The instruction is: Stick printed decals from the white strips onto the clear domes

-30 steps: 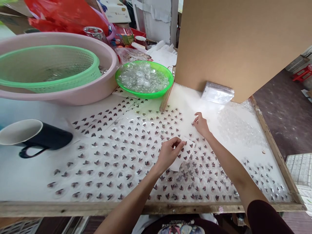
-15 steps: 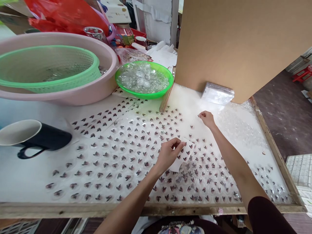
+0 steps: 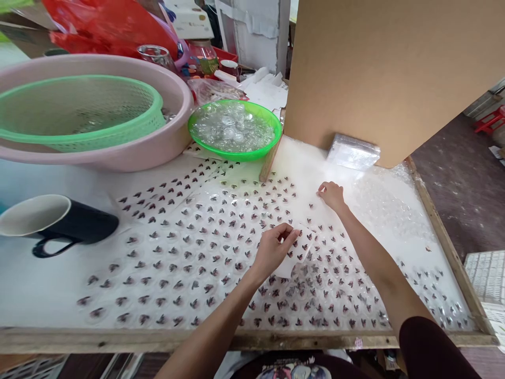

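My left hand [image 3: 275,246] pinches a small white sheet of stickers [image 3: 295,257] printed with dark, reddish motifs. It is held over many clear round pieces [image 3: 221,258], each with a similar motif, spread across the white table. Farther up and to the right, my right hand [image 3: 332,196] is low over the white surface, thumb and fingertips together. Whatever lies between those fingertips is too small to make out. A single motif piece [image 3: 311,206] lies just below and left of them.
At left are a pink basin [image 3: 185,113] holding a green colander [image 3: 155,118] and a dark mug [image 3: 90,221] on its side. A green bowl [image 3: 248,156] of clear pieces stands behind. A cardboard sheet [image 3: 374,68] rises at the back, with a clear-wrapped stack [image 3: 352,152] before it.
My right hand has shifted slightly left and down, its fingertips closer to the table surface. The left hand keeps its hold on the sticker sheet in nearly the same place.
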A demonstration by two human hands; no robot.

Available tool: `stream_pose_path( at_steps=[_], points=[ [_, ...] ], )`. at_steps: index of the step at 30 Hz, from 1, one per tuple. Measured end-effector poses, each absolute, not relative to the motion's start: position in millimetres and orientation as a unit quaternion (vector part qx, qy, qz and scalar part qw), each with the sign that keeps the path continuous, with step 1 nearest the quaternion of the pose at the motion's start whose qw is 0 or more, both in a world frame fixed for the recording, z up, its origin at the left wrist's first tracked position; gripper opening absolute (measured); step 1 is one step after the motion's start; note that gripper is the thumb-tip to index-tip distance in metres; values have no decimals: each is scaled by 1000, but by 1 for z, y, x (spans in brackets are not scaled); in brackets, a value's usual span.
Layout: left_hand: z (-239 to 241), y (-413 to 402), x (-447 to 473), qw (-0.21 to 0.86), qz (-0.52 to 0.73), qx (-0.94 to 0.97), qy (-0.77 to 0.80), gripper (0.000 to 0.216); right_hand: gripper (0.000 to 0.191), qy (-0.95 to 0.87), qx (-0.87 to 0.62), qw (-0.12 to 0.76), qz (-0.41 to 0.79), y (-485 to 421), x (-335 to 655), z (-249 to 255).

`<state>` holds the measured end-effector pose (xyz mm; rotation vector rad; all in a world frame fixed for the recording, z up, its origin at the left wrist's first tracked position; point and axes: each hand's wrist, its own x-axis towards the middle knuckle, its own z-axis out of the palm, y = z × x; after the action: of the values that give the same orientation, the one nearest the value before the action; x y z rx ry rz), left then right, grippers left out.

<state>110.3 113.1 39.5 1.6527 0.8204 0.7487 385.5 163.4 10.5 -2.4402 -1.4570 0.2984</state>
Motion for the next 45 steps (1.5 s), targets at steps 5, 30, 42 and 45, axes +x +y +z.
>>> stream_pose_path(
  at_steps=[5, 30, 42, 45],
  points=[
    [39, 113, 110, 550, 316, 693, 344, 31, 14, -566, -793, 197, 107, 136, 365, 0],
    [35, 116, 112, 554, 356, 664, 354, 24, 34, -527, -648, 411, 366, 52, 283, 55],
    [33, 117, 113, 546, 360, 660, 371, 28, 11, -575, -655, 440, 216, 41, 280, 55],
    [33, 117, 113, 549, 361, 656, 371, 30, 14, -510, -669, 493, 223, 46, 282, 56]
  ],
)
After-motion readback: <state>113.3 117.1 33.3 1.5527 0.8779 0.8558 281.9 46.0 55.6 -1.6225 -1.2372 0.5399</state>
